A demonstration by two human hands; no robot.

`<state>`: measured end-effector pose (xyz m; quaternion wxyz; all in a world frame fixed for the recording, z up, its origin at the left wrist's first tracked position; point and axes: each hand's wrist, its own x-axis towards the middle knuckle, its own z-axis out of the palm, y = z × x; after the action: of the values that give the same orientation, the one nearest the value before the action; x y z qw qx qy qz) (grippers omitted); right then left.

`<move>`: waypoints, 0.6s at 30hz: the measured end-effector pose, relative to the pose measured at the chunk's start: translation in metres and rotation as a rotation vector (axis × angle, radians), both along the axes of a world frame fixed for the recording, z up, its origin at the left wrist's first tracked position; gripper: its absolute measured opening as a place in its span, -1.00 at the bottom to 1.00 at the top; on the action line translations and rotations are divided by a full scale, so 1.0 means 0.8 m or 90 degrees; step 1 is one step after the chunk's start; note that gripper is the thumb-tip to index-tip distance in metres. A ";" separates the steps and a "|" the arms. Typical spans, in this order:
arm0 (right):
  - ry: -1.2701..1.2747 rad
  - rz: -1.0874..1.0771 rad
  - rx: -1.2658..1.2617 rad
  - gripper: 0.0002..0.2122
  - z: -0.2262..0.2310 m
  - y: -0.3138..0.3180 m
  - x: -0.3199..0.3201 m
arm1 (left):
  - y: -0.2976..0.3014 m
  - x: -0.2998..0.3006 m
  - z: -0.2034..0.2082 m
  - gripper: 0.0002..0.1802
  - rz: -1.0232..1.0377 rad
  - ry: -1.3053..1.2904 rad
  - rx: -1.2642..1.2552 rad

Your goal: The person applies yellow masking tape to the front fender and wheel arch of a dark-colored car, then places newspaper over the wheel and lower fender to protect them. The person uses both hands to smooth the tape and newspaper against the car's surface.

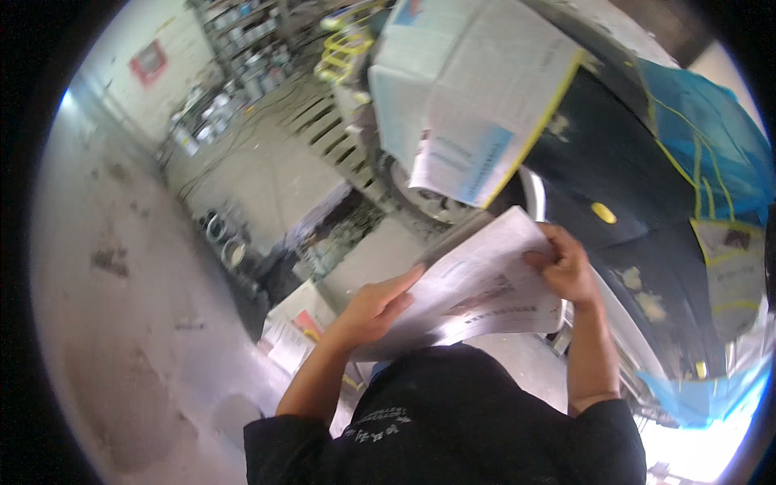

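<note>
A folded newspaper [477, 283] is stretched between my two hands in front of my body, beside the car. My left hand [378, 305] grips its left edge, thumb on top. At its upper right edge, my right hand [564, 263] pinches the sheets with bent fingers. Just beyond them is a dark car body panel [598, 153] with pale filler patches and a yellow oval spot. Newspaper sheets [477, 73] cover the part of the car farther off, edged by yellow masking tape [533, 125]. A wheel [404, 190] shows partly beneath them.
Blue plastic film [715, 121] hangs over the car at right. More newspapers [295, 323] lie low at my left, near open cans [233, 252]. A floor grate [327, 129] and a shelf of cans [242, 32] stand farther back; a stained wall [137, 283] rises at left.
</note>
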<state>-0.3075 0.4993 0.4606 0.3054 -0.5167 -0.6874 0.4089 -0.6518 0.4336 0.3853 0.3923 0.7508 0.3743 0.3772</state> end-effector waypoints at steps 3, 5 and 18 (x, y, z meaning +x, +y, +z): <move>0.041 -0.023 -0.062 -0.57 -0.009 -0.006 -0.007 | -0.003 -0.008 -0.016 -0.44 -0.013 -0.042 -0.022; 0.023 -0.059 -0.070 -0.55 -0.023 -0.007 -0.014 | -0.006 -0.012 -0.031 -0.44 -0.018 -0.035 -0.071; -0.109 -0.042 0.010 -0.60 -0.078 0.056 -0.028 | -0.097 -0.166 -0.160 -0.37 0.613 0.003 -0.207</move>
<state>-0.3298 0.5441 0.3981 0.2630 -0.5698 -0.6966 0.3477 -0.7845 0.3562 0.2571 0.2851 0.4233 0.7327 0.4503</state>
